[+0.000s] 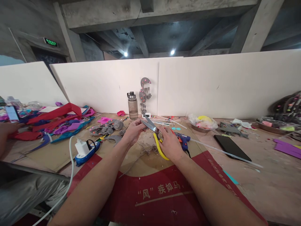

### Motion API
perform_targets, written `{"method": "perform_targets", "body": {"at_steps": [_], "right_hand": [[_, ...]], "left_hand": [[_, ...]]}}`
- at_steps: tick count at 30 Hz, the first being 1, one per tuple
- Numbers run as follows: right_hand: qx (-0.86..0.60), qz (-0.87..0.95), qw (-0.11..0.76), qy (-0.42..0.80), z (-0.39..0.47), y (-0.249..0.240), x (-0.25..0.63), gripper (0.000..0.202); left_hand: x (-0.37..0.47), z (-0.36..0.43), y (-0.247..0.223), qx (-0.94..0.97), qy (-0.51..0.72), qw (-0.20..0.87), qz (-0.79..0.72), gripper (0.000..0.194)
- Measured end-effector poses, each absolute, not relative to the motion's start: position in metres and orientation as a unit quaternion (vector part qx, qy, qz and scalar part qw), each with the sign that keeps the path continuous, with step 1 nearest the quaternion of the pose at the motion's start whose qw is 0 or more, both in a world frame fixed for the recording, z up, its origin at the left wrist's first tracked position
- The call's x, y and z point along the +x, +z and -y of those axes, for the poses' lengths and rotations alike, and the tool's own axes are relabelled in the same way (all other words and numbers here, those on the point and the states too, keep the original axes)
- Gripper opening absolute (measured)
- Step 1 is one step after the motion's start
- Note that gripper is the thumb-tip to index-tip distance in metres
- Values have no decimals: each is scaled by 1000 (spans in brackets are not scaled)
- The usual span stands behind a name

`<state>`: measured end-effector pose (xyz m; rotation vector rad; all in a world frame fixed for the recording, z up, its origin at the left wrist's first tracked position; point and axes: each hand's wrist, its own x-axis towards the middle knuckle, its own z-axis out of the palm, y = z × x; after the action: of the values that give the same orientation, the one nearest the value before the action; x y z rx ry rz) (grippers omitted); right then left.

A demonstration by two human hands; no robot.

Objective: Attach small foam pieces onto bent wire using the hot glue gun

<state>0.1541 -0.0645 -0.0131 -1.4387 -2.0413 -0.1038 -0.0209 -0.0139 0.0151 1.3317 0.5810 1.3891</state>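
Observation:
My right hand point(169, 142) is closed around yellow-handled scissors point(160, 149), whose blades stand apart and point up and left. Beside the blades, my left hand point(133, 132) is pinched; what its fingertips hold is too small to name. Grey yarn point(147, 152) lies loose below the hands on the brown and red board point(150, 175). Just right of my right hand is a blue glue gun point(184, 141). A ball of grey yarn point(118, 124) sits behind my left hand.
A bottle point(133, 108) stands by the white partition point(105, 84). At left are a blue power strip point(87, 154), coloured fabric point(56, 121) and another person's arm point(7, 131). A black phone point(231, 147), a clear stick point(225, 153) and a wrapped bowl point(202, 123) lie right.

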Motion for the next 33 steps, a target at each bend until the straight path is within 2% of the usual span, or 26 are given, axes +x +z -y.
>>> {"method": "perform_targets", "body": {"at_steps": [18, 23, 28, 33], "right_hand": [[-574, 762, 297, -51, 67, -10, 153, 50], [-532, 760, 374, 16, 62, -12, 154, 25], [-475, 763, 436, 49, 58, -13, 154, 28], [-459, 779, 423, 58, 59, -16, 153, 35]], "left_hand": [[-21, 16, 18, 572, 575, 525, -259, 15], [-25, 12, 14, 544, 590, 540, -256, 17], [-28, 8, 12, 538, 599, 539, -248, 16], [-26, 9, 13, 533, 599, 541, -252, 17]]}}
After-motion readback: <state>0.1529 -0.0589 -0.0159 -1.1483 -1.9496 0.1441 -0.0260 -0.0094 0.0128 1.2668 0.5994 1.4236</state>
